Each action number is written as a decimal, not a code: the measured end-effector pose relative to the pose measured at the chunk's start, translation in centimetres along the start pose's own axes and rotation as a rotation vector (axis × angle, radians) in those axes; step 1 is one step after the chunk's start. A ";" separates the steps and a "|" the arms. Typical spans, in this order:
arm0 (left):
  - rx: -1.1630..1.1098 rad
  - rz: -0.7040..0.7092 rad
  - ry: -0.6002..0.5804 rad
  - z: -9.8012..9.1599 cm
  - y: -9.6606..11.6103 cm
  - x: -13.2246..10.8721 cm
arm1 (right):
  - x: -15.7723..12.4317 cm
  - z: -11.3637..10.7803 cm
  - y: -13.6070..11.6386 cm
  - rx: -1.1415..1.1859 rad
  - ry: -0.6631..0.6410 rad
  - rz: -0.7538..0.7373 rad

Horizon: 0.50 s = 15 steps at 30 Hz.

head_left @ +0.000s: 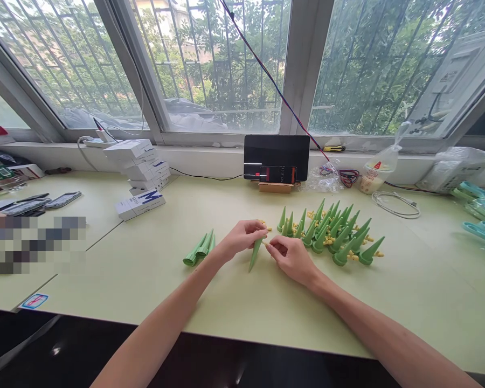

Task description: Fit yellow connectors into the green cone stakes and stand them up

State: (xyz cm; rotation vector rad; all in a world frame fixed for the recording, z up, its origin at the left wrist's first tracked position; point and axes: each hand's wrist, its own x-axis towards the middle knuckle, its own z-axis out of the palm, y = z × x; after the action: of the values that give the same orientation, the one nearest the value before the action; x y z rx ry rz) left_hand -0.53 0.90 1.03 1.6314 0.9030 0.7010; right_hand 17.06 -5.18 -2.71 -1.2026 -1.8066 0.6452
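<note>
My left hand (pixel 246 236) is closed on a green plastic spike (pixel 255 255), whose narrow tip points down toward the table's front. A small yellow piece (pixel 268 228) shows at the fingers of that hand. Close by on the right, my right hand (pixel 291 257) pinches a small pale yellowish part against the spike's side; most of it is hidden by the fingers. Left of my hands lie several loose green spikes (pixel 201 249). To the right stand several green spikes with yellow fittings (pixel 339 229), most of them upright on their wide ends.
A dark tablet (pixel 276 151) with a phone (pixel 281 174) before it stands by the window. White boxes (pixel 141 167) are stacked at the back left. A bagged cup (pixel 375 175) and a coiled white cable (pixel 396 205) sit back right, near turquoise items (pixel 483 229).
</note>
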 end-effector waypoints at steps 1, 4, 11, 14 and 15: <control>0.000 -0.006 0.000 0.0 0.0 0.0 | 0.0 0.0 0.0 -0.001 0.000 0.000; -0.001 -0.020 0.002 0.0 -0.1 0.0 | 0.0 0.0 0.0 -0.005 -0.002 -0.002; 0.000 -0.030 -0.001 0.0 0.0 -0.1 | 0.1 0.0 0.2 -0.006 -0.008 0.004; 0.007 -0.035 -0.001 0.1 0.2 -0.1 | 0.1 0.0 0.2 -0.005 -0.008 0.008; 0.009 -0.035 -0.001 0.1 0.2 -0.1 | 0.1 0.0 0.2 -0.005 -0.009 0.011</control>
State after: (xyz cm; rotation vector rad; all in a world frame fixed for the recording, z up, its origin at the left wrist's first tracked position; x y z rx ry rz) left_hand -0.50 0.72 1.22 1.6198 0.9333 0.6724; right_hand 17.12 -5.03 -2.82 -1.2156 -1.8116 0.6536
